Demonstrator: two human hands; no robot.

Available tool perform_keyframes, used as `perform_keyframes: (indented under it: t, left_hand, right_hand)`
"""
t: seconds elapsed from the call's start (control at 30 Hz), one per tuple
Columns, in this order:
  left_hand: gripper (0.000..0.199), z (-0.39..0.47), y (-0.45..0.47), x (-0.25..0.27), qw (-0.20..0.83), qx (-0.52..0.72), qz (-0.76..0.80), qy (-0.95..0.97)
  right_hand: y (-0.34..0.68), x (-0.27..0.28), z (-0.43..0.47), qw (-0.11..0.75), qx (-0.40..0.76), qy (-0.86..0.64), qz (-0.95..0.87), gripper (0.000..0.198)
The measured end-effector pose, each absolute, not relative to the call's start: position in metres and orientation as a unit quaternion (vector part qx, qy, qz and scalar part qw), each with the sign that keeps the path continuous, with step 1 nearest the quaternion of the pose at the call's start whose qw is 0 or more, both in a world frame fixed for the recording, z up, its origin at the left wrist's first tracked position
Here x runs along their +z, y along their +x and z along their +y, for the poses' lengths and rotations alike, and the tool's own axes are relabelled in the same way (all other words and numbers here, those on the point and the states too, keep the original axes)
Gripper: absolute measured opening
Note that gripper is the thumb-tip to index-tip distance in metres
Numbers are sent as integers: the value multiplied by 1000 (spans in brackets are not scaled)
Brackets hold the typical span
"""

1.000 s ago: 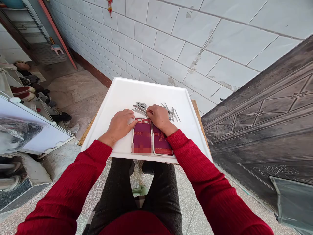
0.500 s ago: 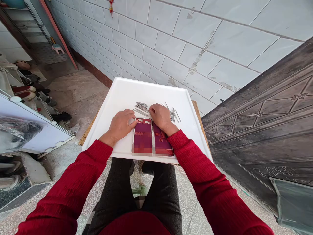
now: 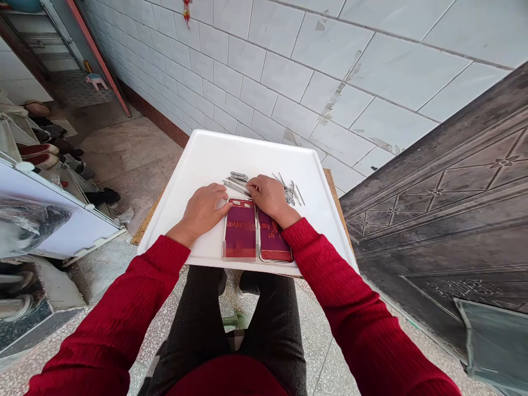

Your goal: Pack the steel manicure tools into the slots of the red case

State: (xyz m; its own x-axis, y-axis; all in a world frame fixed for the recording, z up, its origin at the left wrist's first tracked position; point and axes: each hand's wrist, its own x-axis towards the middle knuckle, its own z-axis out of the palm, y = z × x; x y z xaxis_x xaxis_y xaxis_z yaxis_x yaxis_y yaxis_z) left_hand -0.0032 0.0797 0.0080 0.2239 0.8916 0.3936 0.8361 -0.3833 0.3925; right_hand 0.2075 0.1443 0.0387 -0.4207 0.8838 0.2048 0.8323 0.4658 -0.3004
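Note:
An open manicure case (image 3: pixel 241 217) with a dark purple and red lining lies on the white table (image 3: pixel 169 206), its two halves side by side. My left hand (image 3: pixel 204 212) rests at the left half's upper corner, thumb on its edge and fingers stretched out on the tabletop. Over the top of the right half, my right hand (image 3: pixel 268 193) has its thumb and forefinger pinched together beside a group of slim metal tools (image 3: pixel 236 186). What sits between those fingertips is hidden. A nail clipper (image 3: pixel 238 175) lies behind these tools. More metal tools (image 3: pixel 292 192) are piled right of my right hand.
A white tiled wall (image 3: pixel 231 82) rises behind the table. At the right stands a dark carved panel (image 3: pixel 445 192). Shoes (image 3: pixel 39 157) fill a rack on the left. My legs (image 3: pixel 272 330) are below the table's near edge.
My right hand has shifted slightly left, its fingertips now closer to the left group of tools. My left hand and the case stay where they were.

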Motion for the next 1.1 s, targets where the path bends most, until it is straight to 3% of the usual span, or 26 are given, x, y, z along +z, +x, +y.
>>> perform_keyframes:
  t: [0.5, 0.7, 1.1]
  left_hand:
    - [20, 81, -4, 7, 48, 287, 553, 781]
    - [21, 80, -3, 9, 53, 285, 555, 780]
    - [19, 81, -4, 6, 41, 286, 559, 777]
  right_hand:
    - [207, 34, 151, 172, 74, -552, -813, 30]
    - [205, 35, 153, 206, 81, -511, -830, 42]
    - [204, 26, 161, 192, 54, -469, -860, 47]
